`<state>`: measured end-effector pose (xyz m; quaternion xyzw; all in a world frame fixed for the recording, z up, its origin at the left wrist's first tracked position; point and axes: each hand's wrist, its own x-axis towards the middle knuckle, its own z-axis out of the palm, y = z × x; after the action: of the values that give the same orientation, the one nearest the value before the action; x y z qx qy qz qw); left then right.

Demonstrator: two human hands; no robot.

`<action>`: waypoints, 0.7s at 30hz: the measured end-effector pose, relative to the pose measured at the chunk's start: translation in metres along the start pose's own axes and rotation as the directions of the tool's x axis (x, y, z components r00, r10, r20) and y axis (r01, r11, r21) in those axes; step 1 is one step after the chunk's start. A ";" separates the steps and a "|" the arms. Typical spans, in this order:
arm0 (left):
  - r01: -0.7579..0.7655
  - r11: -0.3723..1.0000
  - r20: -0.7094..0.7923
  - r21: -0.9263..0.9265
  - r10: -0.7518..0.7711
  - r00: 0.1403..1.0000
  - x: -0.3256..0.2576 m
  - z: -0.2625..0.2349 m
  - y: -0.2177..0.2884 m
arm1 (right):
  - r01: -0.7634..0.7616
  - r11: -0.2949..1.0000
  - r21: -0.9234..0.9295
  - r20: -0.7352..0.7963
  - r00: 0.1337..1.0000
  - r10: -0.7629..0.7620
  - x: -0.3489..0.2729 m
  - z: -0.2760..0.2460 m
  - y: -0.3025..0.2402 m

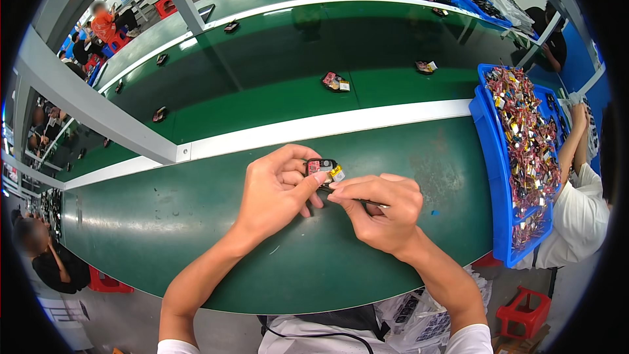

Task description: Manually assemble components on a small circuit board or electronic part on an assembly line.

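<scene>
My left hand (pixel 272 190) is closed round a small black plastic housing (pixel 322 162), held just above the green table. Inside the housing sits a red circuit board (pixel 313 167), and a yellow-and-silver piece (pixel 337 174) lies at its right side. My left thumb presses on the near edge. From the right, my right hand (pixel 388 213) pinches a thin dark tool (pixel 377 204); its back end shows past the fingers, and its tip by the housing is hidden behind them.
At the right stands a blue bin (pixel 483 128) heaped with small wired boards. Beyond a white rail (pixel 327 121), several housings, such as this one (pixel 335 82), lie on a green belt (pixel 262 101). A grey post (pixel 98 105) rises at the left. Co-workers sit across and at right.
</scene>
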<state>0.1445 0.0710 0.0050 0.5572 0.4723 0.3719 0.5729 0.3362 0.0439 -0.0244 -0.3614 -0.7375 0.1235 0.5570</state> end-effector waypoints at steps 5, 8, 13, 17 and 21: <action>0.013 1.000 -0.003 -0.008 -0.013 1.000 0.002 0.000 -0.003 | 0.027 0.999 -0.023 0.010 1.000 -0.027 -0.001 0.002 0.000; 0.009 0.999 -0.004 -0.032 -0.009 1.000 0.003 0.000 -0.004 | 0.026 0.999 -0.036 0.016 1.000 -0.025 0.000 0.002 0.000; 0.025 0.998 0.002 -0.061 -0.025 1.000 0.006 -0.001 -0.007 | 0.009 0.999 -0.033 0.006 1.000 -0.009 -0.001 0.003 0.001; 0.068 0.995 0.006 -0.068 -0.068 0.998 0.011 0.002 -0.010 | 0.008 0.999 -0.034 0.009 1.000 -0.007 -0.004 0.005 0.005; 0.068 0.995 -0.025 -0.074 -0.071 0.997 0.028 -0.008 -0.011 | 0.009 0.998 -0.064 -0.027 1.000 -0.011 0.000 0.004 0.007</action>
<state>0.1439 0.0989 -0.0087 0.5139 0.4855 0.3765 0.5987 0.3356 0.0498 -0.0293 -0.3770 -0.7351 0.0919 0.5559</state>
